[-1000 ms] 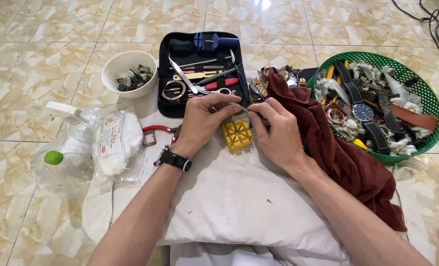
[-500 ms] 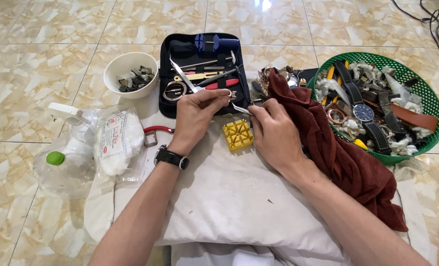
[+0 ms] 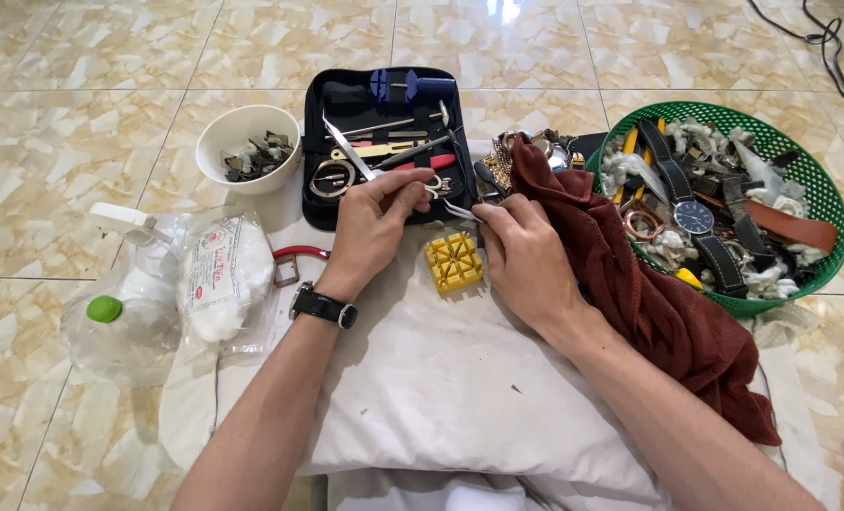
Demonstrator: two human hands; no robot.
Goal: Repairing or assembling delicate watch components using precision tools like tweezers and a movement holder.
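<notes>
Centre frame, above a white cushion (image 3: 441,378), the left hand (image 3: 373,222) pinches a small silver watch part (image 3: 433,185); the right hand (image 3: 521,251) grips thin metal tweezers (image 3: 460,210) against it, beside a yellow plastic holder block (image 3: 453,262) kept within reach

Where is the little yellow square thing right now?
In the head view, the yellow square block lies on the white cushion, between the left hand and right hand, just below the black tool case.
</notes>
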